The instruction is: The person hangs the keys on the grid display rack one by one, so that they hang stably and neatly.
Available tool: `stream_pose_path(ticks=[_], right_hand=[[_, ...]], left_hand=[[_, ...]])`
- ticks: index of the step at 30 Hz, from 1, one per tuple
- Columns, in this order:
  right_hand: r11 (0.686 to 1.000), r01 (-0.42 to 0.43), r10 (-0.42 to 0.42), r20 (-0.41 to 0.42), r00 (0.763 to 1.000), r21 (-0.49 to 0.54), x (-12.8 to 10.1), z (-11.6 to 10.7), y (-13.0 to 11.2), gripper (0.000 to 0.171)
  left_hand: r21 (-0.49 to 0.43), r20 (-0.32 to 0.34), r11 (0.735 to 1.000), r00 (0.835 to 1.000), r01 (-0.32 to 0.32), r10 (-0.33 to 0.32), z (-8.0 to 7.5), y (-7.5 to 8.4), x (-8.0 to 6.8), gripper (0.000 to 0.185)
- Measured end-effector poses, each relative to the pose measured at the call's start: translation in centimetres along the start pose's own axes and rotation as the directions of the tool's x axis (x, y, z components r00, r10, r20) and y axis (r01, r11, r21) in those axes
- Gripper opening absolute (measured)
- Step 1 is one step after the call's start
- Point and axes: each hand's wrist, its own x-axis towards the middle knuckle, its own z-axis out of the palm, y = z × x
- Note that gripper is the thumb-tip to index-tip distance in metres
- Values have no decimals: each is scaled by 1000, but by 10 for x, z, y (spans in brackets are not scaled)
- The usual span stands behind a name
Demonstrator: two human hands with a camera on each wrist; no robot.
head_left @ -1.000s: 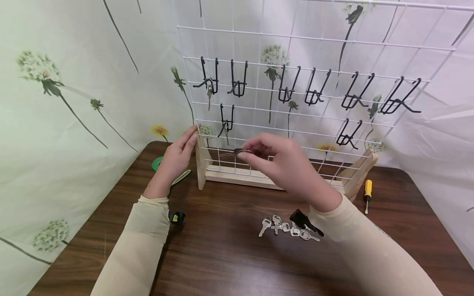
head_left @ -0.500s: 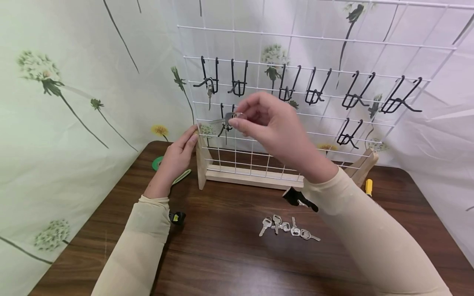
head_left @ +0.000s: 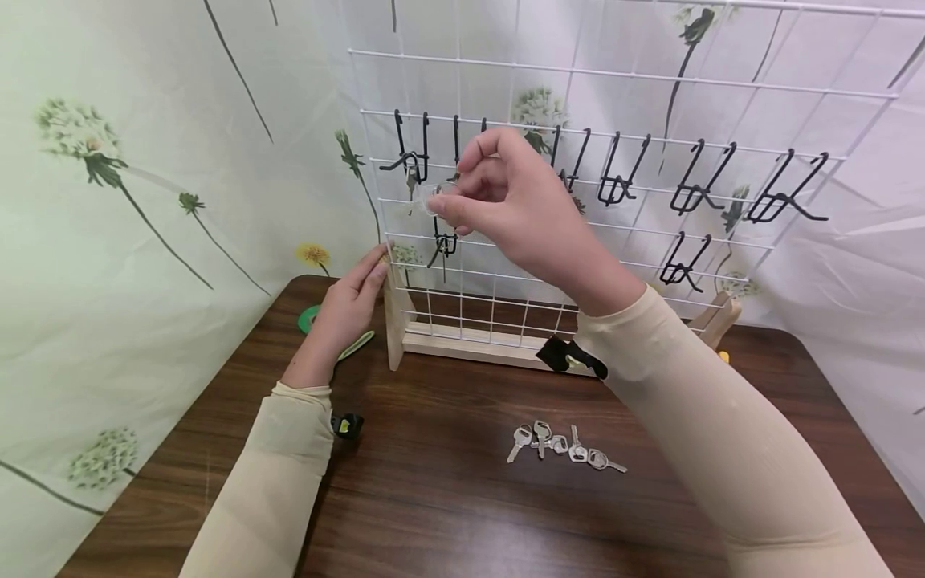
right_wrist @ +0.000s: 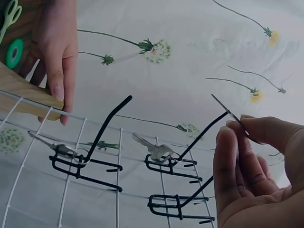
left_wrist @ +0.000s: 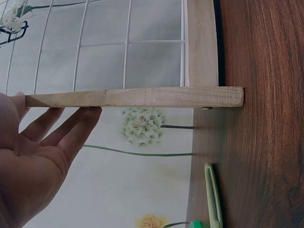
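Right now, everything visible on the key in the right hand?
The key is a small silver metal one, thin and seen edge-on from the right wrist. The right hand pinches it between thumb and fingertips, blade sticking out, raised before the white wire grid beside the upper-row black hooks. Whether it touches a hook is unclear.

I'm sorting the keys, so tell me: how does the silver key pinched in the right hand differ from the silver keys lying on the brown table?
The silver key in the right hand is single, held up at the white wire grid near the black hooks. The silver keys on the table form a flat, untouched cluster on the brown wooden table. Both look like plain silver metal.
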Motion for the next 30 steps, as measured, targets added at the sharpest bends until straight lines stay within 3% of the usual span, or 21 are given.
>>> stream_pose_path(ticks=[6,13,30], right_hand=[[991,-85,88,-24,996,105,8,4,2,38],[964,-127,139,-36,990,235,15,7,11,40],[971,-141,165,-113,980,194,27,9,39,31]], left_hand=[[4,1,1000,1000,-8,8,0,2,0,55],[16,2,1000,1000,-4,4,0,4,0,54],[14,-10,1000,1000,-7,7,1,0,-1,55]])
